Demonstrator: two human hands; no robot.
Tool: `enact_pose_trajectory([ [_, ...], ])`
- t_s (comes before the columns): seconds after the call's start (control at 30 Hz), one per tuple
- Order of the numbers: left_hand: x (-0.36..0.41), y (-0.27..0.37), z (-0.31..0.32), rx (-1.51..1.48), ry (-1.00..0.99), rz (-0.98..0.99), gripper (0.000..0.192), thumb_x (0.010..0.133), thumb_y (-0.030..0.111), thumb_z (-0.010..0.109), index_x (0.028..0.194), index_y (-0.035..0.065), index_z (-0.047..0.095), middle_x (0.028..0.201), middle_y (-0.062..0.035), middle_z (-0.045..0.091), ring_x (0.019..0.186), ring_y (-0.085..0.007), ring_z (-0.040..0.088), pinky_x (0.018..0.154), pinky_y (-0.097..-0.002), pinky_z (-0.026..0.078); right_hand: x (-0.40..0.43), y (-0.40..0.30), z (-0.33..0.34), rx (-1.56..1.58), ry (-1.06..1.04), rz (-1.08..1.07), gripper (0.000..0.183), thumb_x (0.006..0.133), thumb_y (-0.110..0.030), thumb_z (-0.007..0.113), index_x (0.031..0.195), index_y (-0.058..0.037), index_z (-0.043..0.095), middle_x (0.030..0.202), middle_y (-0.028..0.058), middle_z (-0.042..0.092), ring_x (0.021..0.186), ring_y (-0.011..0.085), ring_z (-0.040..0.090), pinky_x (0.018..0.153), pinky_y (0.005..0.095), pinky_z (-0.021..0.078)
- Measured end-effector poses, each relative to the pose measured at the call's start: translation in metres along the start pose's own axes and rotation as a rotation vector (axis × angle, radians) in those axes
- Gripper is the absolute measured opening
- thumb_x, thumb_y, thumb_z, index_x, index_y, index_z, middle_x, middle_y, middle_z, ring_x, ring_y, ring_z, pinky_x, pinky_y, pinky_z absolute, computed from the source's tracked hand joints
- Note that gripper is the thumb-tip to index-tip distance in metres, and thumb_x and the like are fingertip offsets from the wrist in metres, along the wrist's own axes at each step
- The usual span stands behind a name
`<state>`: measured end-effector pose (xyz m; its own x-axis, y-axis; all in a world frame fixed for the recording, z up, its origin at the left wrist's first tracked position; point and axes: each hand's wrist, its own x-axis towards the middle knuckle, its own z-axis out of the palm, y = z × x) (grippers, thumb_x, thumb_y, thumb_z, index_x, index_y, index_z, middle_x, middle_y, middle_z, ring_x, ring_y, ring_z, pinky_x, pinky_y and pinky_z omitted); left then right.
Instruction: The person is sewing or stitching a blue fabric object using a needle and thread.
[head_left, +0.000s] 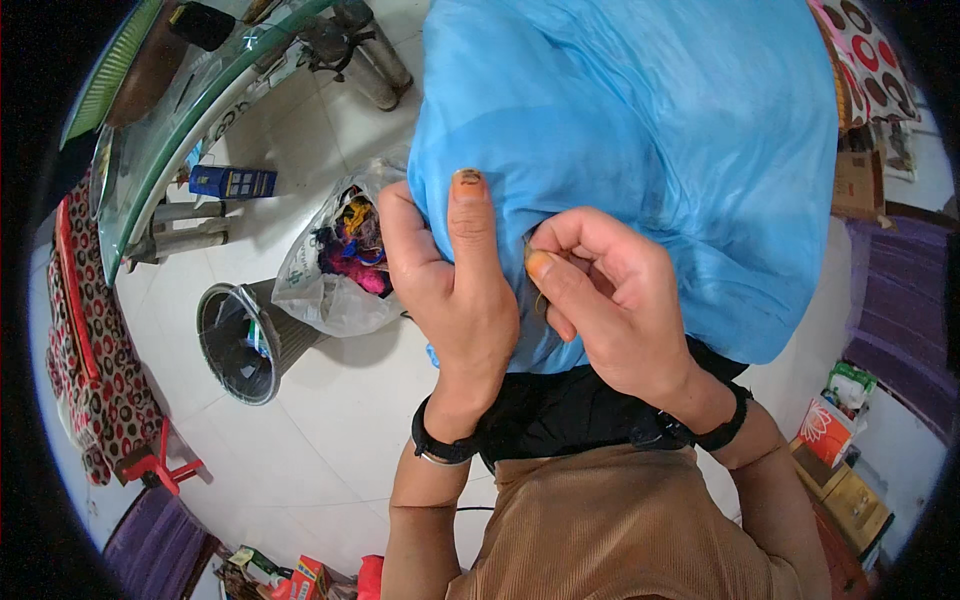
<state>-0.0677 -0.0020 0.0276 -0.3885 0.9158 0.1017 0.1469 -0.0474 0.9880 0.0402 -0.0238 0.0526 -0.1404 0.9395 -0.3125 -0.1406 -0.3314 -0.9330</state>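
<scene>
A large, rumpled light-blue cloth (585, 135) spreads before me and over my lap. My left hand (457, 277) rests at its left edge, thumb extended and fingers curled around a fold of the cloth. Close beside it, my right hand (607, 300) pinches a thin yellowish strand (540, 300) between thumb and index finger, just above the cloth. The strand's lower end curls beneath the fingertips. Whether a needle is also in the pinch cannot be told. The thumbnails look orange-stained, the left one with dark marks.
On the tiled floor to the left stand a grey waste bin (240, 345) and a plastic bag (337, 300) of colourful yarn scraps. A glass-topped table (195, 127) is at upper left. Boxes (825, 435) lie at lower right, and a cardboard box (859, 184) at upper right.
</scene>
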Motion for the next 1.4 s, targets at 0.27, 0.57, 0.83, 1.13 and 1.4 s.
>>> enact_pose_trajectory([
  [0.27, 0.002, -0.006, 0.001, -0.077, -0.023, 0.002, 0.021, 0.091, 0.016, 0.051, 0.076, 0.0034, 0.043, 0.069, 0.0011, 0.041, 0.066, -0.0073, 0.035, 0.059, -0.0228, 0.032, -0.005, 0.004, -0.004, -0.085, -0.010, -0.048, 0.006, 0.088, -0.005, 0.055, 0.088, 0.0005, 0.052, 0.074, -0.0023, 0.051, 0.065, 0.0021, 0.044, 0.055, 0.0178, 0.0378],
  [0.57, -0.005, -0.006, 0.006, -0.077, -0.040, 0.017, 0.017, 0.088, 0.009, 0.051, 0.075, 0.0030, 0.041, 0.068, 0.0007, 0.039, 0.065, -0.0071, 0.034, 0.056, -0.0234, 0.032, 0.002, 0.007, -0.004, -0.133, 0.002, -0.142, 0.008, 0.090, -0.009, 0.052, 0.092, -0.0006, 0.052, 0.068, -0.0038, 0.047, 0.056, 0.0011, 0.040, 0.048, 0.0165, 0.0318],
  [0.83, -0.003, -0.011, 0.004, -0.154, -0.061, -0.015, 0.019, 0.086, 0.008, 0.053, 0.073, 0.0033, 0.040, 0.068, 0.0020, 0.038, 0.066, -0.0060, 0.034, 0.057, -0.0227, 0.032, 0.007, 0.006, -0.004, -0.084, 0.014, -0.090, 0.006, 0.084, -0.002, 0.058, 0.086, 0.0020, 0.053, 0.072, 0.0012, 0.054, 0.067, 0.0040, 0.049, 0.055, 0.0197, 0.0420],
  [1.13, 0.004, -0.017, -0.001, -0.300, -0.087, -0.124, 0.020, 0.088, 0.010, 0.054, 0.072, 0.0043, 0.041, 0.069, 0.0039, 0.039, 0.067, -0.0041, 0.034, 0.058, -0.0201, 0.031, 0.019, 0.008, -0.011, -0.579, -0.022, -0.629, 0.012, 0.075, 0.001, 0.065, 0.081, 0.0006, 0.055, 0.071, 0.0101, 0.053, 0.062, 0.0192, 0.054, 0.052, 0.0288, 0.0425],
  [1.4, 0.001, -0.020, -0.008, -0.246, -0.131, -0.077, 0.014, 0.090, 0.011, 0.051, 0.080, 0.0036, 0.046, 0.075, 0.0033, 0.044, 0.070, -0.0033, 0.037, 0.062, -0.0187, 0.033, 0.028, -0.024, -0.018, -0.615, -0.001, -0.422, 0.009, 0.075, -0.006, 0.066, 0.076, 0.0007, 0.061, 0.067, 0.0088, 0.056, 0.055, 0.0152, 0.052, 0.049, 0.0272, 0.0392],
])
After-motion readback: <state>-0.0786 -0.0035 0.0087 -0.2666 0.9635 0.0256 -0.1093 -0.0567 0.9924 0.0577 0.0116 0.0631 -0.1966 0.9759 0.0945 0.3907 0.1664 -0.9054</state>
